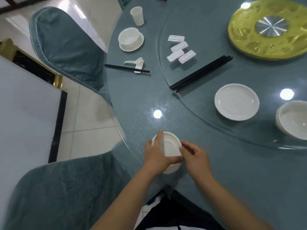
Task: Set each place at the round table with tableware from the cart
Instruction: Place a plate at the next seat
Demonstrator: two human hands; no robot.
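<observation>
Both hands meet near the table's (207,171) 6 o'clock edge on a small stack of white dishes: the left hand (155,159) curls round the side of a saucer (171,147) tipped up on its rim, its ringed underside facing the camera, while the right hand (195,157) pinches the saucer's right edge. A white bowl (172,170) shows just beneath it, touching.

The table is round, its top a speckled grey-green under glossy glass that mirrors ceiling lights. A clear glass turntable (207,100) lies on it, with a gold disc (265,47) and a brushed steel hub (271,26) at 1 o'clock. On the turntable lie four smooth oblong white rests (180,49), a bundle of black chopsticks (201,73), a shallow plate (236,102) and nested bowls (293,119) at 3 o'clock.

At 11 o'clock a place is laid: a tapered cup (137,15), a bowl on a saucer (130,39), a spoon (133,61) and one pair of chopsticks (127,68) across a rest.

Two chairs (66,47) in grey-green velvety covers stand at the rim. The floor (89,120) is pale glossy tile.
</observation>
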